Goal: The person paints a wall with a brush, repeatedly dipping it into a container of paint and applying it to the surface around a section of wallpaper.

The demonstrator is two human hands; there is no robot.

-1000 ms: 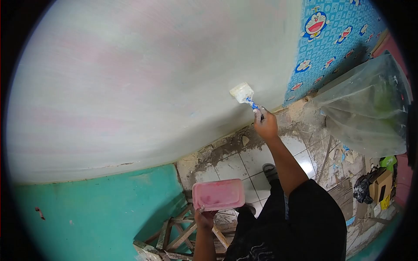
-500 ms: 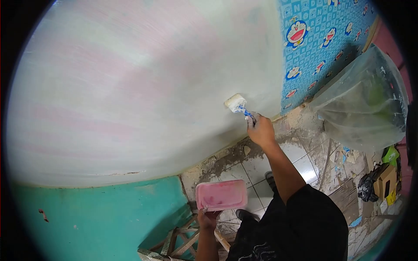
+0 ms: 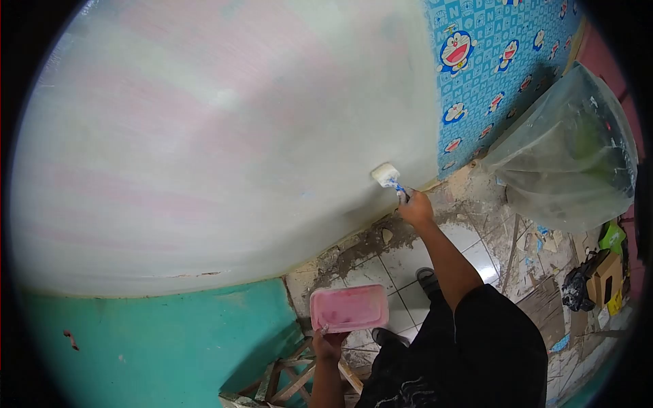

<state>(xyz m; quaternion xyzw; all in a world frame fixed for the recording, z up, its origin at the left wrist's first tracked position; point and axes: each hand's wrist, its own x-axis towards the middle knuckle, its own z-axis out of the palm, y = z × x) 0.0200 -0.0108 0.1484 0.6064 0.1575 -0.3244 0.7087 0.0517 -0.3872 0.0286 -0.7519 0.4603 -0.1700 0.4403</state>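
My right hand (image 3: 416,207) is closed around the handle of a paintbrush (image 3: 386,175). The brush has a blue-marked handle and wide pale bristles, which lie against the lower right part of the whitish wall (image 3: 292,149). Pink streaks show through the white on this wall. Down by my body, my left hand (image 3: 328,345) grips the near edge of a pink plastic tray (image 3: 349,308). The tray is held level, with a thin pale residue inside. Part of the left fingers is hidden beneath it.
Blue cartoon wallpaper (image 3: 503,75) adjoins the white wall. A clear plastic sheet (image 3: 568,156) bulges at the right. A wooden frame (image 3: 292,381) stands beside the green wall (image 3: 170,340). A cardboard box (image 3: 604,280) and a black bag (image 3: 577,289) sit on the dirty tiled floor.
My right hand has moved the paintbrush right and slightly down along the wall. The left hand and tray keep nearly the same place, while the view has shifted slightly.
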